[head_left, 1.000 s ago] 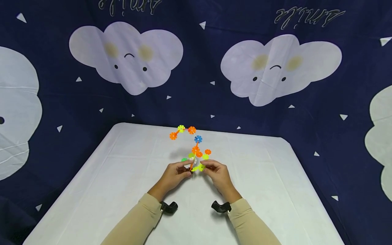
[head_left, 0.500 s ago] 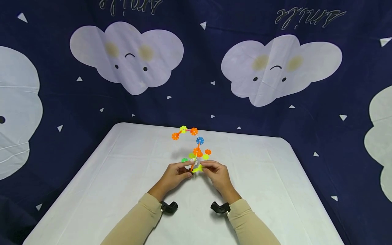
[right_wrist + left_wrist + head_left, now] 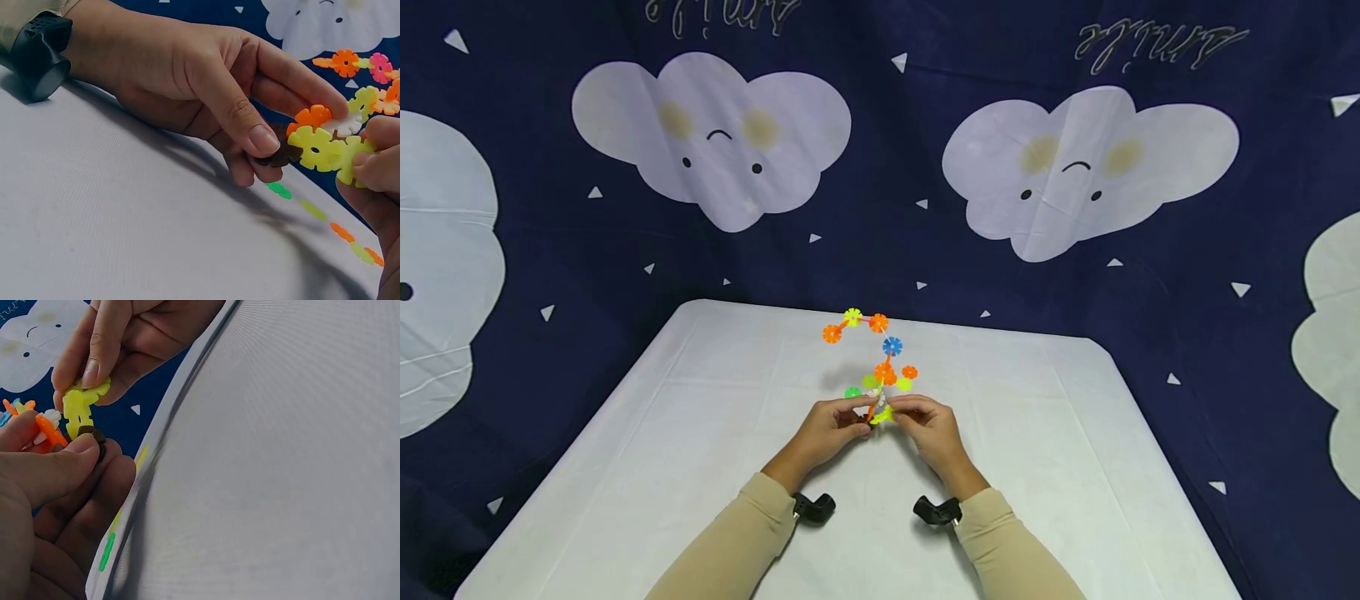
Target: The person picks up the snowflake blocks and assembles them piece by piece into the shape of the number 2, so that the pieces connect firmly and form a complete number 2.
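Several snowflake-shaped interlocking discs are joined in a curved chain that rises from between the hands in the head view, with a blue disc (image 3: 892, 346) partway along. My left hand (image 3: 823, 433) pinches a brown disc (image 3: 282, 150) at the chain's lower end between thumb and fingers. An orange disc (image 3: 309, 119) and a white disc (image 3: 345, 124) sit beside it. Two joined yellow discs (image 3: 314, 149) reach from the brown one toward my right hand (image 3: 934, 429), which pinches the outer yellow disc (image 3: 99, 389). In the left wrist view, the yellow disc's edge overlaps the brown one.
Loose discs lie in a row on the white table (image 3: 700, 467) behind the hands, among them a green disc (image 3: 279, 190) and an orange disc (image 3: 342, 232). A dark blue cloth (image 3: 880, 242) with clouds hangs behind the table. Black wrist cameras (image 3: 814, 508) sit at both cuffs.
The chain's upper part has swung slightly right and down. The yellow discs have turned and shifted a little toward my left hand, with my right hand moving slightly left.
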{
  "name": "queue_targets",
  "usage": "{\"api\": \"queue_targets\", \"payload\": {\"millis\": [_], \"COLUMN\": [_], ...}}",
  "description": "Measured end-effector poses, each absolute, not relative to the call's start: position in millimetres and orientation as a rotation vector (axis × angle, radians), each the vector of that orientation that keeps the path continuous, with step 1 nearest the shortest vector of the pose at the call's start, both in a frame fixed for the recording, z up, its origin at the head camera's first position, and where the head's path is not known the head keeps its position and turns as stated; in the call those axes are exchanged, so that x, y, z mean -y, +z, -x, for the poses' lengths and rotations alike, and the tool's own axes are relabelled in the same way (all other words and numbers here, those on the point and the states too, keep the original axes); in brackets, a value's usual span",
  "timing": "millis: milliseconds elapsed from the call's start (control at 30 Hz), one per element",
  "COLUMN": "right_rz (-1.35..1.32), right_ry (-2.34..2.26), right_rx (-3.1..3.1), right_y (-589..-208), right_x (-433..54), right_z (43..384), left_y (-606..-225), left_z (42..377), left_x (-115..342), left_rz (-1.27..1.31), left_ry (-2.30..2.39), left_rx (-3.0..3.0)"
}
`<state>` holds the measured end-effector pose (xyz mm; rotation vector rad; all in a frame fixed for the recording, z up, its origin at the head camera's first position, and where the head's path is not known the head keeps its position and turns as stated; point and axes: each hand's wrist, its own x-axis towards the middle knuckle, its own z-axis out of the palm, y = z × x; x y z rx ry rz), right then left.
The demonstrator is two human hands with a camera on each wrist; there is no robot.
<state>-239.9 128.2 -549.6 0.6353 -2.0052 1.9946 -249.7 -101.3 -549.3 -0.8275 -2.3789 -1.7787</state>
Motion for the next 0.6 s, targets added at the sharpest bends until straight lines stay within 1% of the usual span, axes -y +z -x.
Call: {"api": "queue_targets", "payload": {"millis": [167,400,600], "right_rz": [-0.604,-0.687,-0.695], "right_ry": [1.95,1.873,1.871], "right_rx": [2.066,2.121,2.1], "right_y": [-546.1,-542.8,-544.3], "right_x": [-126.2,-123.4,-127.1], "right_z": [238.7,237.4,236.8], "left_y": [-547.6,-546.9,-548.9], "left_z": [249.7,249.2,250.7], "left_x": [100.9,103.6,102.0], "left_rz": [0.806,0.8,0.808], "left_ry": [-1.807,-1.82,-1.78], "left_rx": [2.398,2.394,2.377]}}
